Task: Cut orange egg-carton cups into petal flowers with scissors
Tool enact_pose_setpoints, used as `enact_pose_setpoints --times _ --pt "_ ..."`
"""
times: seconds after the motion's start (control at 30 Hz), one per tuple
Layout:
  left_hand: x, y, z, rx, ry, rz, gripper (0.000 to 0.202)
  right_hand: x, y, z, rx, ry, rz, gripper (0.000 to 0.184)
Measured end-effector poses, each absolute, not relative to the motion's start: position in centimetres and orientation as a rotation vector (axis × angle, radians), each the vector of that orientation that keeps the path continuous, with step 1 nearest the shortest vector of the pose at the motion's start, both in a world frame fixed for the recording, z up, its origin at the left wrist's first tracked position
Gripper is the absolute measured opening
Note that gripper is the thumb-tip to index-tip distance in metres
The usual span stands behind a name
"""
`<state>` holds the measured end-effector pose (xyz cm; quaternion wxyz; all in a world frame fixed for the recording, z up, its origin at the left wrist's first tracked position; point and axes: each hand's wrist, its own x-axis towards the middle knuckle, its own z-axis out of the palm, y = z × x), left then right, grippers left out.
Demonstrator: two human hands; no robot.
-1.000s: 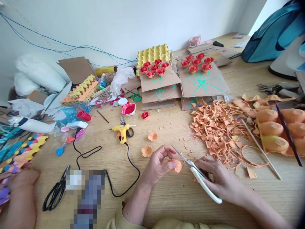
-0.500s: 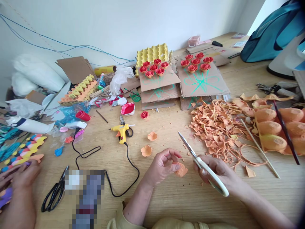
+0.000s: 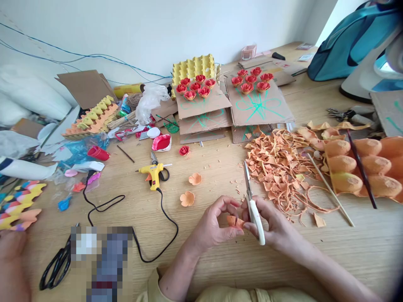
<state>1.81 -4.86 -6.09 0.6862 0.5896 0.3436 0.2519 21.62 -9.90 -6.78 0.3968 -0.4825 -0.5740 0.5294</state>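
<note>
Pinched in my left hand (image 3: 212, 224) is a small orange egg-carton cup (image 3: 232, 221), its rim cut into petals. My right hand (image 3: 272, 220) keeps the white-handled scissors (image 3: 256, 218), blades closed and pointing away from me, while its fingertips touch the cup's right side. Two orange petal cups, a nearer one (image 3: 187, 199) and a farther one (image 3: 195, 179), lie on the table left of my hands. A pile of orange carton scraps (image 3: 277, 163) spreads beyond my right hand.
A yellow glue gun (image 3: 153, 174) with a black cord lies left. Red flowers (image 3: 195, 87) stand on stacked cardboard (image 3: 204, 105) at the back. An orange egg tray (image 3: 359, 165) is at right, with a brush across it. Another person's hand (image 3: 12, 247) shows at far left.
My right hand has moved left to meet the cup, and the scissors have turned more upright. The cup has been tilted in my fingers. The whole view has shifted slightly.
</note>
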Motion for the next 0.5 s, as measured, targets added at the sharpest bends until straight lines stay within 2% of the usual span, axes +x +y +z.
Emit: enact_pose_setpoints --times 0.07,0.23,0.5 --pt "1.9 -4.9 -6.3 1.323 0.737 0.559 0.058 21.7 -9.9 -7.2 -1.181 -1.394 1.350 0.016" --pt "2.1 -5.0 -7.4 1.156 0.676 0.594 0.047 21.9 -10.1 -7.4 -1.136 -1.276 1.377 0.024" --pt "2.5 -5.0 -7.6 0.745 0.602 0.639 0.054 22.0 -10.3 -8.0 -1.235 -1.397 1.244 0.025"
